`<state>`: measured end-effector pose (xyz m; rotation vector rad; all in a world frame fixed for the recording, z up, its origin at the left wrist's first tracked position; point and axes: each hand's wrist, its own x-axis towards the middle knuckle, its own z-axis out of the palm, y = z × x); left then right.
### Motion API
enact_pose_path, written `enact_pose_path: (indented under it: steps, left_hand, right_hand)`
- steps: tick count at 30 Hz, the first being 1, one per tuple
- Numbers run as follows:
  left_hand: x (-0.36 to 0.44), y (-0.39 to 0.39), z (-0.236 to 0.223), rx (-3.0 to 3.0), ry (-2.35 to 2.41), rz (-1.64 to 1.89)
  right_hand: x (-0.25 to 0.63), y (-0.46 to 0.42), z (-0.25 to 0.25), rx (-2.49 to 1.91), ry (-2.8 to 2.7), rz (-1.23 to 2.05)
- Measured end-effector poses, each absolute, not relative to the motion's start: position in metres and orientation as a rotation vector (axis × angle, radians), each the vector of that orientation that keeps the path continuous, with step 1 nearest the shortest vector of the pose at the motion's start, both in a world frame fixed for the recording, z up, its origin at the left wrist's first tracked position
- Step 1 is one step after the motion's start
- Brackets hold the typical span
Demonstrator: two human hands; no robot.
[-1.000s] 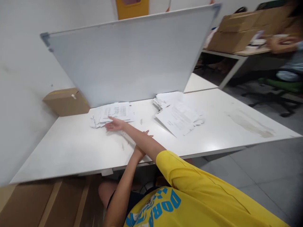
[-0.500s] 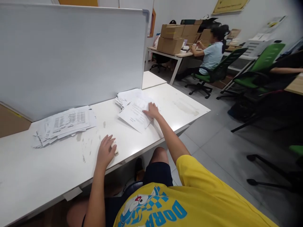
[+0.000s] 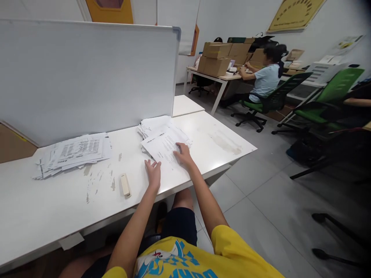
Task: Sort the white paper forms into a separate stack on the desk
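The right hand (image 3: 183, 156) lies flat, fingers spread, on the top sheet (image 3: 162, 146) of the right paper stack (image 3: 150, 125). The left hand (image 3: 153, 173), open too, touches that sheet's near edge on the tabletop (image 3: 43, 208). Neither grip pinches anything.

A second paper stack (image 3: 72, 153) lay left on the white desk (image 3: 43, 208), near a small beige object (image 3: 125, 185), possibly a stapler. Behind stood a whiteboard (image 3: 87, 77); beyond, cardboard boxes (image 3: 216, 58) and a seated person (image 3: 265, 79).
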<state>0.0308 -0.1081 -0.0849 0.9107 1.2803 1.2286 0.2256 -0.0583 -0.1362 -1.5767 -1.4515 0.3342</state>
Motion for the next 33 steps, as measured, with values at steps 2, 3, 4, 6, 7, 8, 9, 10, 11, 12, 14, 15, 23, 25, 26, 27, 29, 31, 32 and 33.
enact_pose_path:
  steps: [2,3,4,6,7,8,9,10,11,12,14,15,23,25,26,27,29,31,32,33]
  left_hand:
    - [0.03,-0.088,-0.082,0.9,1.281,1.248]
    - [0.028,-0.08,-0.08,0.907,1.279,1.238]
    - [0.027,-0.073,-0.078,0.915,1.275,1.219]
    - [0.023,-0.063,-0.074,0.929,1.27,1.165]
    - [0.021,-0.058,-0.073,0.933,1.269,1.142]
    - [0.02,-0.055,-0.071,0.935,1.266,1.126]
    - [0.019,-0.053,-0.071,0.932,1.258,1.12]
    - [0.018,-0.051,-0.071,0.923,1.248,1.12]
    - [0.017,-0.049,-0.072,0.91,1.233,1.125]
    - [0.017,-0.048,-0.073,0.892,1.211,1.131]
    - [0.016,-0.047,-0.076,0.845,1.156,1.146]
    - [0.015,-0.046,-0.078,0.82,1.125,1.153]
    - [0.012,-0.05,-0.097,0.799,1.029,1.296]
    - [0.015,-0.055,-0.102,0.835,1.062,1.372]
    - [0.017,-0.058,-0.104,0.857,1.075,1.385]
    - [0.018,-0.06,-0.105,0.881,1.081,1.386]
    - [0.018,-0.063,-0.104,0.916,1.068,1.348]
    - [0.016,-0.064,-0.1,0.912,1.034,1.297]
    - [0.014,-0.064,-0.098,0.896,1.021,1.279]
    - [0.013,-0.063,-0.097,0.871,1.018,1.267]
  right_hand:
    - [0.227,-0.06,-0.135,-1.497,-1.398,0.393]
    - [0.228,-0.06,-0.135,-1.486,-1.359,0.38]
    - [0.228,-0.06,-0.134,-1.499,-1.318,0.345]
    - [0.229,-0.058,-0.131,-1.565,-1.263,0.276]
    - [0.229,-0.058,-0.129,-1.597,-1.254,0.268]
    - [0.229,-0.057,-0.128,-1.612,-1.247,0.289]
    - [0.229,-0.057,-0.126,-1.61,-1.241,0.328]
    - [0.229,-0.058,-0.124,-1.595,-1.235,0.369]
    - [0.229,-0.059,-0.123,-1.574,-1.229,0.405]
    - [0.228,-0.06,-0.121,-1.55,-1.225,0.438]
    - [0.227,-0.063,-0.12,-1.511,-1.24,0.496]
    - [0.227,-0.065,-0.119,-1.494,-1.257,0.519]
    - [0.227,-0.065,-0.117,-1.478,-1.295,0.426]
    - [0.226,-0.065,-0.118,-1.505,-1.307,0.396]
    - [0.225,-0.065,-0.118,-1.504,-1.31,0.427]
    - [0.224,-0.066,-0.118,-1.491,-1.31,0.472]
    - [0.223,-0.07,-0.118,-1.437,-1.297,0.571]
    - [0.223,-0.073,-0.116,-1.35,-1.259,0.687]
    - [0.222,-0.075,-0.115,-1.305,-1.233,0.754]
    - [0.222,-0.077,-0.114,-1.268,-1.206,0.83]
